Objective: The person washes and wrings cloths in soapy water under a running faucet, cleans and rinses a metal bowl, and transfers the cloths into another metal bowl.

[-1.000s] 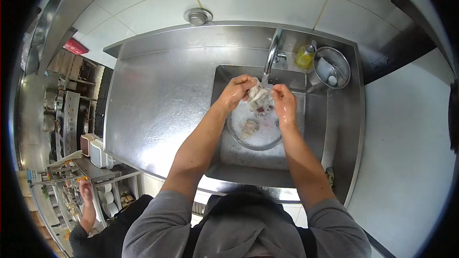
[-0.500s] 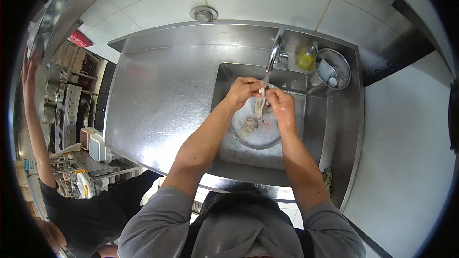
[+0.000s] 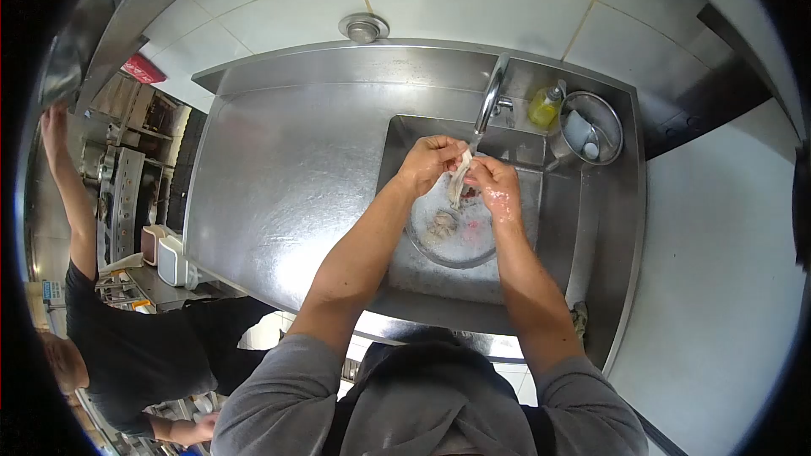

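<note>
Under the faucet (image 3: 491,95), my left hand (image 3: 429,167) pinches the upper end of a pale, limp, wet strip (image 3: 459,185), its kind unclear. My right hand (image 3: 498,189), wet and closed, grips the strip's other side near the top. The strip's lower end dangles over a round, shallow pan or strainer (image 3: 463,255) in the sink (image 3: 517,279). A pale, brownish clump (image 3: 441,225) lies in that round vessel. Small dark red bits show beside the strip. My fingers partly cover the strip's top.
Right of the faucet stand a yellow soap bottle (image 3: 544,107) and a metal pot (image 3: 614,131) with utensils inside. A steel counter (image 3: 279,177) extends left. A cloth (image 3: 579,318) lies at the sink's front right. Another person in a black shirt (image 3: 152,355) reaches up on the left.
Both hands stay under the faucet. The strip has shifted slightly between my fingers, and dark red bits now show beside it. The other person has moved, with a second arm now visible below.
</note>
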Tool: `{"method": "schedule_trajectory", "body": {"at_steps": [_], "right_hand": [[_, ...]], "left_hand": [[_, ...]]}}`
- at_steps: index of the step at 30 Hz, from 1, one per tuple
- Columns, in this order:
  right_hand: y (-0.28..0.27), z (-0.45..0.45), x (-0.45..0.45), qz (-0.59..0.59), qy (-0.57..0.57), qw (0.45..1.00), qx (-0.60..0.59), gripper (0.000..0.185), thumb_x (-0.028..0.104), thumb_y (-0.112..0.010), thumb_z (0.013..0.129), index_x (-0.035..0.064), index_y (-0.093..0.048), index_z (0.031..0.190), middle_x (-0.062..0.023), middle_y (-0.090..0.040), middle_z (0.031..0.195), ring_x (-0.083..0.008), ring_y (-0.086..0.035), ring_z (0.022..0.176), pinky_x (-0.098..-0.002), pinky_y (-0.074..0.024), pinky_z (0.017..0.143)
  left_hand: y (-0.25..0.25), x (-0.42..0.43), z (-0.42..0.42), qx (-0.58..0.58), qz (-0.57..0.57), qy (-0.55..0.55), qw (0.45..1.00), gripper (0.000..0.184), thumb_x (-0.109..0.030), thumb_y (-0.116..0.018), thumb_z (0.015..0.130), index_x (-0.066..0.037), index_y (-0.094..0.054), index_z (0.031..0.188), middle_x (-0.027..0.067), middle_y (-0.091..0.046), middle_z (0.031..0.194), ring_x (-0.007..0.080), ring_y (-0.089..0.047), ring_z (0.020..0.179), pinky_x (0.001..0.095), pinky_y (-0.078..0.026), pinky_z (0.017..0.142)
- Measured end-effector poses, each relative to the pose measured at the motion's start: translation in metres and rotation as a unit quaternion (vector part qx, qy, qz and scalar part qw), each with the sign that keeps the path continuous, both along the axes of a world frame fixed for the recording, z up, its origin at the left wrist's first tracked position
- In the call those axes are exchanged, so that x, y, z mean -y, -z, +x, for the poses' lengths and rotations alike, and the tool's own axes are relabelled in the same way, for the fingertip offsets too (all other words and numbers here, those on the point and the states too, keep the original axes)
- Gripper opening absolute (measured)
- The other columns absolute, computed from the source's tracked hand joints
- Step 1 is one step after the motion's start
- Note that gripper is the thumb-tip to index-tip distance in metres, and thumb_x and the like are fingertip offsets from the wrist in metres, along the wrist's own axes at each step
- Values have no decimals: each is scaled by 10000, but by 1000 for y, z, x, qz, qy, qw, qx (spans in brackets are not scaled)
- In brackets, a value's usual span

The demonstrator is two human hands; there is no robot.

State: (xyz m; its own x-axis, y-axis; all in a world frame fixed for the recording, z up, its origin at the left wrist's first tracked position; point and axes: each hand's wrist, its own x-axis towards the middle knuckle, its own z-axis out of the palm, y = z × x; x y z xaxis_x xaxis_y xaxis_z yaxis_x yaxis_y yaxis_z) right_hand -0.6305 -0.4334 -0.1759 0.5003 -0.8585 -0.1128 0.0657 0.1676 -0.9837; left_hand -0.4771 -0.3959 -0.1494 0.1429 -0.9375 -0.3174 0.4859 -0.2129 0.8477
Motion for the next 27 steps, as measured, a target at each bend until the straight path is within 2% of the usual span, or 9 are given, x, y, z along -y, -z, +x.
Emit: {"method": "schedule_trajectory", "body": {"at_steps": [3, 5, 11, 15, 18, 22, 24, 26, 27], "right_hand": [[8, 3, -1, -22, 31, 999, 30, 215, 169, -590, 818, 12, -643, 954, -145, -651, 760, -180, -638, 662, -314, -474, 599], [-4, 3, -2, -148, 24, 980, -129, 183, 153, -574, 818, 13, -632, 921, -151, -640, 758, -206, -633, 666, -323, -473, 617], [25, -24, 33, -83, 193, 965, -156, 217, 174, -478, 839, 8, -585, 928, -188, -618, 771, -295, -609, 705, -362, -461, 668], [49, -75, 76, -214, 282, 908, -224, 242, 170, -429, 854, -12, -563, 940, -233, -605, 884, -363, -585, 835, -394, -441, 750], [6, -82, 84, -231, 263, 903, -251, 240, 162, -420, 862, -16, -560, 942, -239, -599, 926, -380, -574, 865, -403, -436, 772], [-3, -75, 99, -249, 264, 900, -242, 233, 177, -428, 875, -9, -542, 958, -236, -598, 927, -389, -571, 870, -407, -438, 774], [-16, -54, 84, -313, 178, 906, -222, 217, 196, -438, 890, 13, -521, 973, -230, -601, 921, -398, -573, 853, -419, -446, 757], [-19, -26, 58, -368, 122, 902, -188, 193, 204, -443, 900, 38, -510, 972, -215, -605, 901, -380, -590, 833, -418, -458, 735], [-43, -11, 39, -267, 76, 935, -219, 166, 185, -451, 898, 46, -508, 969, -209, -605, 889, -363, -602, 822, -417, -461, 727]], "left_hand": [[4, 1, 6, -30, -5, 6, 1000, 134, -139, -607, 861, -31, -602, 782, 38, -607, 747, 109, -544, 684, 246, -434, 648], [3, -2, 4, -26, -5, 19, 999, 137, -142, -600, 866, -34, -591, 782, 34, -607, 759, 113, -550, 704, 250, -438, 661], [12, -28, 26, -3, 45, -199, 979, 133, -184, -502, 923, -54, -530, 923, 51, -568, 836, 150, -552, 756, 295, -456, 706], [73, -75, 77, 84, 54, -261, 960, 167, -211, -485, 935, -49, -512, 911, 40, -540, 796, 129, -525, 757, 281, -443, 700], [102, -104, 92, 404, 119, -219, 880, 192, -215, -466, 945, -41, -509, 878, 14, -516, 749, 109, -452, 714, 277, -412, 667], [108, -119, 83, 432, 176, -239, 852, 204, -217, -501, 924, -15, -517, 893, 63, -574, 789, 159, -522, 752, 305, -432, 695], [113, -116, 75, 488, 199, -110, 842, 239, -192, -584, 843, 5, -530, 967, 145, -603, 908, 243, -580, 849, 345, -453, 760], [111, -97, 53, 618, 88, -32, 781, 375, -162, -639, 748, -7, -536, 1074, 191, -581, 1060, 295, -582, 967, 365, -447, 847], [96, -79, 36, 631, 11, -31, 775, 450, -156, -646, 719, -16, -521, 1128, 190, -555, 1128, 301, -572, 997, 366, -436, 875]]}}
